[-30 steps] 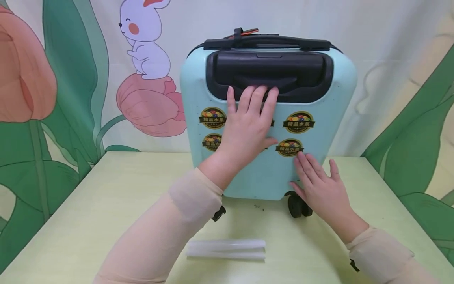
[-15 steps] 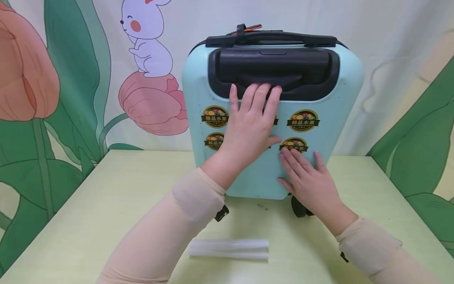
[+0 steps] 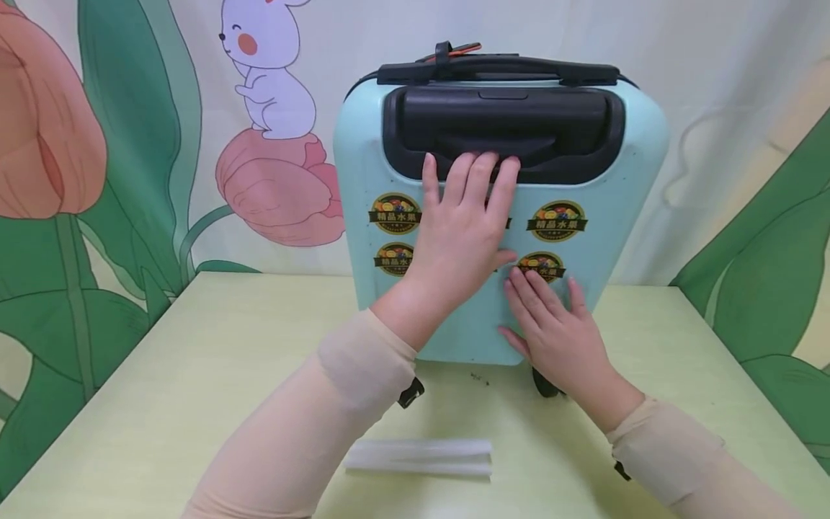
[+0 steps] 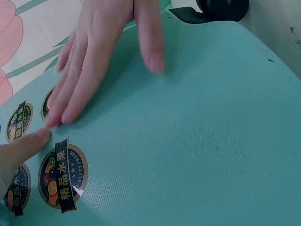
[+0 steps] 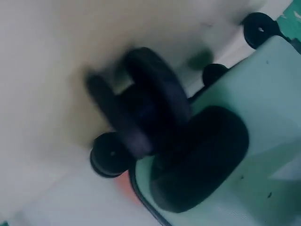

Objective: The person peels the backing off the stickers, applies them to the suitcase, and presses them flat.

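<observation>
A light teal suitcase [image 3: 629, 166] stands upright on its wheels, round fruit stickers on its front. My left hand [image 3: 460, 241] lies over the middle of that front, fingers spread, fingertips at the lower edge of the black handle recess [image 3: 502, 115]. It partly hides the middle stickers and the lower left sticker [image 3: 392, 259]. With straight fingers my right hand [image 3: 560, 339] touches the lower right sticker [image 3: 543, 265], covering its lower part. The upper right sticker [image 3: 558, 220] shows whole. In the left wrist view, my left thumb [image 4: 28, 146] comes close to the right fingertips.
A curled white glossy sheet [image 3: 418, 458] lies on the pale green table [image 3: 246, 404] in front of the suitcase. Black double wheels [image 5: 141, 103] fill the middle of the right wrist view. A cloth printed with tulips and a rabbit [image 3: 275, 101] hangs behind.
My right hand has slid left and slightly up from beside the lower right sticker onto it. The left hand stays in place on the suitcase.
</observation>
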Demonstrator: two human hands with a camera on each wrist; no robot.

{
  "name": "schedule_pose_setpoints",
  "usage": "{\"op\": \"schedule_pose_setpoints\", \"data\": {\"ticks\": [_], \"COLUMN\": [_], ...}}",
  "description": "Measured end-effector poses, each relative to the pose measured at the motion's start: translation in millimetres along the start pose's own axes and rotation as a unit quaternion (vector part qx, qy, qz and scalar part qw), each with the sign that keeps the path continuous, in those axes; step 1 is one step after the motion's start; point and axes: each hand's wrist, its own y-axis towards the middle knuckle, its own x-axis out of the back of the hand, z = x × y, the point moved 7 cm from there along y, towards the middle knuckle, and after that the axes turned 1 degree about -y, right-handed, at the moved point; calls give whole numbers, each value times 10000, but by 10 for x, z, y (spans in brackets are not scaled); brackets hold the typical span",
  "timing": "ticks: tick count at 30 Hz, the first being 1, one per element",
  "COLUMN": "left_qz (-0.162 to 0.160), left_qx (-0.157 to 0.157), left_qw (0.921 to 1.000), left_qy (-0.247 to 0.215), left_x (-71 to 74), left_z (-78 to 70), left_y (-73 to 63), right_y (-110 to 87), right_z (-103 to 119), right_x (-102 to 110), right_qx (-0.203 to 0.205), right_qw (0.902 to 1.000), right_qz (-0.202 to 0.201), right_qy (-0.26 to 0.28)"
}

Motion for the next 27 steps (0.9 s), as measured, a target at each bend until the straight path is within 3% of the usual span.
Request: {"op": "schedule_pose_setpoints", "data": {"ticks": [5,13,21,27], "left_qz": [41,201,139,202], "left_qx": [-35,5,72,23], "left_qw": [10000,9998,9999,9998], "left_qy": [24,57,15,16], "left_x": [19,-2,0,15], "left_z": [15,11,20,13], "left_y": [13,11,-15,-5], "right_y": [50,-81,92,35], "right_z": [-99,-224,-87,-279], "right_x": [44,83,-3,108], "right_qx": [35,-602,-8,-499], "right_qw": [9999,9976,10000,9978], "right_qz": [7,-209,-29,-358], "right_qy": [-130,-273,-29,-264]}}
